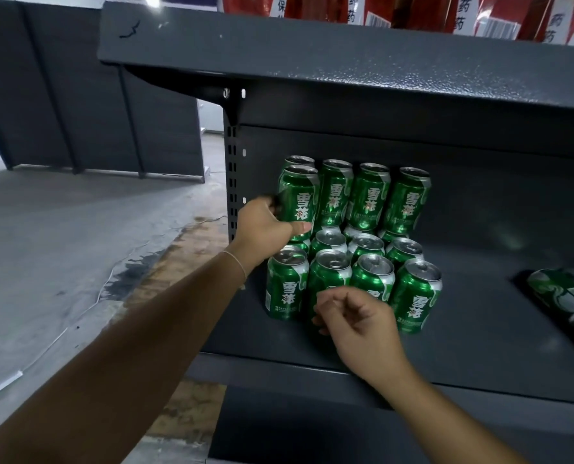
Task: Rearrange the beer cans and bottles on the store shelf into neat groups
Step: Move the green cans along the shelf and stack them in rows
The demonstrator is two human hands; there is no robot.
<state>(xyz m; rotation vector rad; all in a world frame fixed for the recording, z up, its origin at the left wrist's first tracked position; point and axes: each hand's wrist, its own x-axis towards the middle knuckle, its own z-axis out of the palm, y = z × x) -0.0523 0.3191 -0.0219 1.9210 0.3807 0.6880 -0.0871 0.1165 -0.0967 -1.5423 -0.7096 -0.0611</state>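
Dark grey metal shelf, viewed from the front. A block of green beer cans stands at the shelf's left end, close to the slotted upright. Front row: four cans upright near the front edge, tops showing pull tabs. Behind it, further rows, with a second tier of cans stacked on top toward the back panel.

Left hand: thumb and fingers wrapped around the upper-tier can at the left end of the stack. That can stands upright, touching its neighbour on the right. A thin bracelet is on the left wrist.

Right hand: fingers loosely curled, holding nothing, in front of the middle of the front row. Whether it touches a can cannot be determined.

Near the shelf's right end, well apart from the block, green cans lie on their sides; they are cut off by the frame, so the count is unclear.

The shelf above carries red packages with white labels.
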